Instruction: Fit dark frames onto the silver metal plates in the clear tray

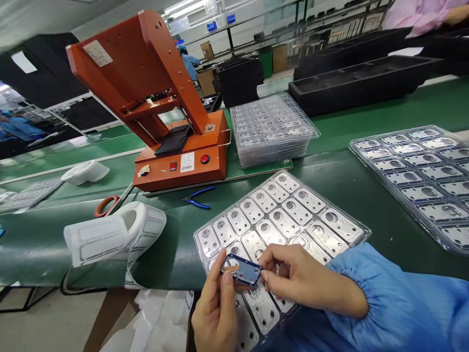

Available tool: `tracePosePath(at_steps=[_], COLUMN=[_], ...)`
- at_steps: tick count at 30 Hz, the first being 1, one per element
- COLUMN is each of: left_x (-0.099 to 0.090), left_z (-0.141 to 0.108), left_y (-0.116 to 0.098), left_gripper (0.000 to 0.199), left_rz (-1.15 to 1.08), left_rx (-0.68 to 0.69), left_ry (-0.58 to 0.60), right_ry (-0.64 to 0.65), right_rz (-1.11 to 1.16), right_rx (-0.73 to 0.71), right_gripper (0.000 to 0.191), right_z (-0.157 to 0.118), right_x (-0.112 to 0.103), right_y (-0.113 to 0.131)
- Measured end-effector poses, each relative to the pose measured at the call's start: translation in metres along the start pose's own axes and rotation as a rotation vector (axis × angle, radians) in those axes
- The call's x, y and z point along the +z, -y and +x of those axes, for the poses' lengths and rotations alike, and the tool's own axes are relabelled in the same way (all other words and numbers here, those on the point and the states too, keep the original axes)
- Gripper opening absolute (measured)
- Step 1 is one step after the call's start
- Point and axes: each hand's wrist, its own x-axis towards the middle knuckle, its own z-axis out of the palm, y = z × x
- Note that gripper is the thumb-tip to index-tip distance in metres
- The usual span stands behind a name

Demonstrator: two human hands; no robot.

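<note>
left hand (215,313): upright, pinching | right hand (298,278): sideways, pinching | close together

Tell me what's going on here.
A person's left hand and right hand hold a small blue-rimmed metal plate above a clear plastic tray of silver metal plates on a green work surface. Blue-handled pliers lie beside an orange bench press.

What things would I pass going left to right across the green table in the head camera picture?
Small white paper roll → orange metal machine with a red button → stack of clear plastic trays → clear plastic tray of blue-edged silver plates
</note>
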Motion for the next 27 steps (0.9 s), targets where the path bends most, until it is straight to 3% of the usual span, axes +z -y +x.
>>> tracePosePath(at_steps=[4, 7, 9, 13, 16, 20, 24, 27], left_x=[-0.001, -0.010, -0.015, -0.016, -0.010, -0.005, -0.008, -0.011], left_z=[0.005, 0.029, 0.051, 0.087, 0.097, 0.096, 0.087, 0.077], left_y=[-0.001, 0.008, 0.016, 0.026, 0.027, 0.025, 0.026, 0.030], left_gripper=[0.051, 0.055, 0.050, 0.036, 0.037, 0.040, 0.040, 0.035], left_rz=[0.050, 0.117, 0.221, 0.511, 0.639, 0.742, 0.682, 0.699], left_rx=[0.062, 0.144, 0.186, 0.257, 0.306, 0.281, 0.430, 0.574], left_ry=[0.008, 0.021, -0.019, -0.058, -0.050, -0.101, -0.182, -0.048], right_ry=[-0.020, -0.092, -0.198, -0.371, -0.473, -0.589, -0.680, -0.658], right_rz=[-0.117, -0.303, -0.397, -0.507, -0.570, -0.624, -0.686, -0.720], right_rx=[-0.144, -0.287, -0.302, -0.235, -0.174, -0.033, 0.042, 0.104], right_gripper=[0.007, 0.016, 0.019, 0.019, 0.021, 0.026, 0.029, 0.032], right_z=[-0.002, -0.004, -0.006, -0.008, -0.012, -0.018, -0.022, -0.023], right_x=[-0.001, -0.014, -0.026, -0.051, -0.067, -0.088, -0.112, -0.127], right_y=[-0.001, 0.000, -0.002, -0.011, -0.017, -0.020, -0.030, -0.042])
